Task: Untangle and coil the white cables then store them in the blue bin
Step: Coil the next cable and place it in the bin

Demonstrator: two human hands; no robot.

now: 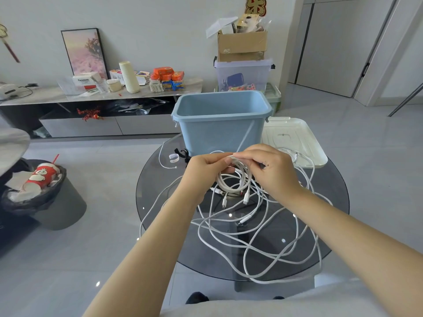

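Head view: left hand [201, 170] closed around a small coil [231, 181] of white cable, right hand [270, 167] pinching the top of it, both above the glass table [160, 179]. Risk of snagging: loose white cables [251, 239] trailing below, likely to drag or knot if pulled. Blue bin [219, 124] just beyond the hands, empty as far as visible.

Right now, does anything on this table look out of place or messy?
Yes. Loose white cables sprawl tangled across the glass table, one loop hanging over its near edge. The blue bin looks empty.
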